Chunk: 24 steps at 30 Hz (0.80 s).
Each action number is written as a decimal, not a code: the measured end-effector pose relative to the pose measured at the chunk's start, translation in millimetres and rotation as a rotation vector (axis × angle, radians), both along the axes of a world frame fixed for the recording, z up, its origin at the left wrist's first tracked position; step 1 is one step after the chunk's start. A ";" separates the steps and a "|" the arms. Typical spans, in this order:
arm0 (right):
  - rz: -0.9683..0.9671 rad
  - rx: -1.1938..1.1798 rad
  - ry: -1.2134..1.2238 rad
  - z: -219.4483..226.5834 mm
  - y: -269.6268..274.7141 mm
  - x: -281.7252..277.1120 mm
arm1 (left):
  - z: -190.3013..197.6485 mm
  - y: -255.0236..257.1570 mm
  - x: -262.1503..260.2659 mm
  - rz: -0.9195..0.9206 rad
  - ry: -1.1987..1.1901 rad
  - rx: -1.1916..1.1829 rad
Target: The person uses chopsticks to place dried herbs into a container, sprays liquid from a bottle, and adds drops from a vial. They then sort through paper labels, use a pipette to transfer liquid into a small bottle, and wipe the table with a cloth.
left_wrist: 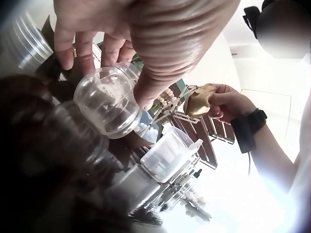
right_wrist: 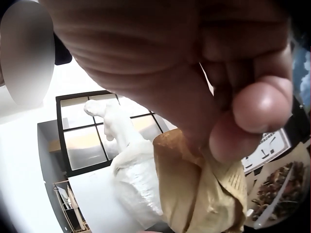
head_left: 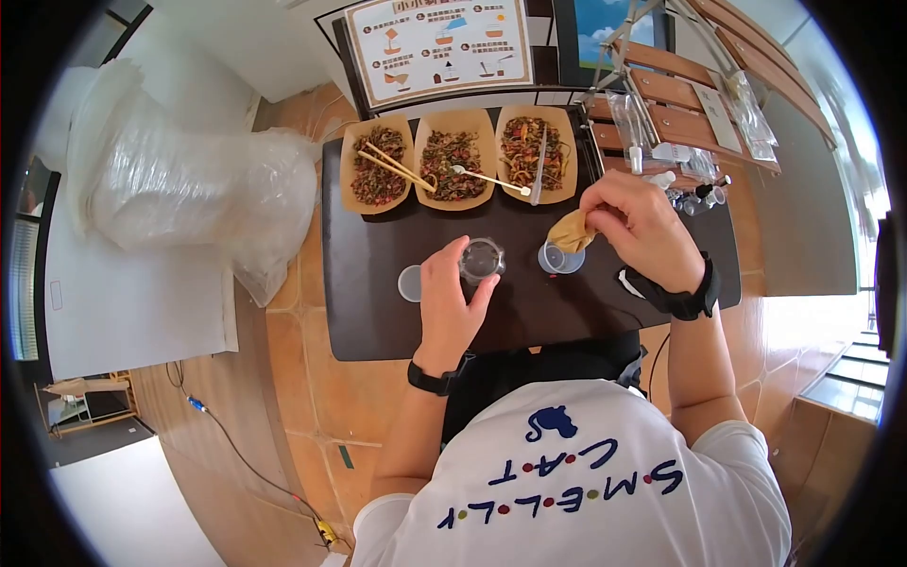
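My left hand (head_left: 446, 307) holds a small clear round jar (head_left: 483, 257) on the dark tabletop, thumb on one side and fingers on the other. In the left wrist view the jar (left_wrist: 108, 103) shows see-through walls. To the right, my right hand (head_left: 639, 227) pinches a tan crumpled pouch (head_left: 570, 232) between thumb and fingers. Faint print shows on the pouch (right_wrist: 209, 194) in the right wrist view. It hangs over a small clear plastic cup (head_left: 573, 264), hiding part of its rim. Left of the jar lies a round whitish lid (head_left: 410, 283).
Several paper trays of dried plant mix stand along the back, including the left tray (head_left: 357, 197), with chopsticks (head_left: 397, 165), a small white spoon (head_left: 491, 180) and a clear stick (head_left: 539, 170). Small bottles (head_left: 701, 195) crowd the right edge. Behind stands an instruction board (head_left: 439, 52).
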State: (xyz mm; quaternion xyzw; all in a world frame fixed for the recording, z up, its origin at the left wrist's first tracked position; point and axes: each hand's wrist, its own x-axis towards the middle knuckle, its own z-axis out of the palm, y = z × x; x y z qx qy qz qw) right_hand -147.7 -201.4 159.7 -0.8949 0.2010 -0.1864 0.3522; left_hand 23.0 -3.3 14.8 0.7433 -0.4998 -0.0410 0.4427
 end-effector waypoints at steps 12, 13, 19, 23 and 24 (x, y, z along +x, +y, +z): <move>0.001 -0.072 0.093 -50.6 2.7 -2.9 | -0.8 -0.3 1.1 0.001 -0.035 0.006; 0.008 -0.090 0.117 -54.8 3.1 -2.0 | -0.9 -0.3 1.1 0.002 -0.035 0.009; 0.018 -0.145 0.234 -58.6 11.0 0.3 | 1.9 -0.2 1.6 0.004 -0.049 0.027; -0.028 -0.184 0.168 -49.0 11.0 -2.5 | 4.2 0.8 1.6 -0.006 -0.036 0.046; -0.034 -0.189 0.160 -45.3 10.2 -3.5 | 4.5 1.0 1.8 -0.005 -0.037 0.046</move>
